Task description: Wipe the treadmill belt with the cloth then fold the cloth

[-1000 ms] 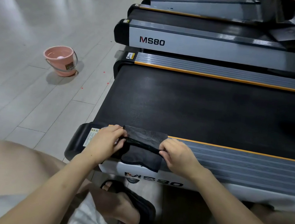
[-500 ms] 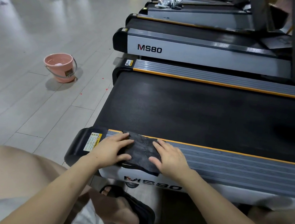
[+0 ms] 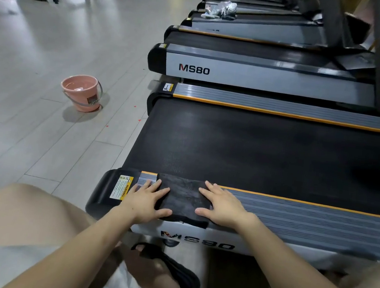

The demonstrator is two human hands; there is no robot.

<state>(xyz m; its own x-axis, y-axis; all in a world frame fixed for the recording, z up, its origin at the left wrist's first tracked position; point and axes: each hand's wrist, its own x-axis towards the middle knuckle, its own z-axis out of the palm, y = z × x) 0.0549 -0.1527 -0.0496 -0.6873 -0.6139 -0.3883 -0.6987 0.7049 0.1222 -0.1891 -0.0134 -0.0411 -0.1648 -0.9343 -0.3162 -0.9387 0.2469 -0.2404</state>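
Fingers (image 3: 155,187) of both hands lie straight and slightly spread, pressed flat onto the cloth (image 3: 183,199) from either side. That cloth is dark, nearly black, folded into a compact rectangle, with a faintly mottled surface; its near edge droops a little over the side of the treadmill. It sits on the near side rail (image 3: 294,219), a grey ribbed strip with an orange line, at lower centre of the frame, just beside the black belt (image 3: 243,150) and touching its edge.

One left hand (image 3: 145,199) covers the cloth's left margin, with its thumb stretched along the near edge. One right hand (image 3: 220,207) mirrors it on the right margin, thumb pointing inward. Both forearms reach in from the bottom of the frame, palms down.

One yellow warning sticker (image 3: 121,187) sits on the rail's black end cap, left of the left hand. One pink bucket (image 3: 81,92) stands on the pale tiled floor (image 3: 41,41) at left centre. Several more treadmills line up toward the upper right; the nearest one (image 3: 264,77) reads MS80. One crumpled silvery bundle (image 3: 220,8) rests on a far machine. One black sandal (image 3: 177,276) shows at bottom centre.
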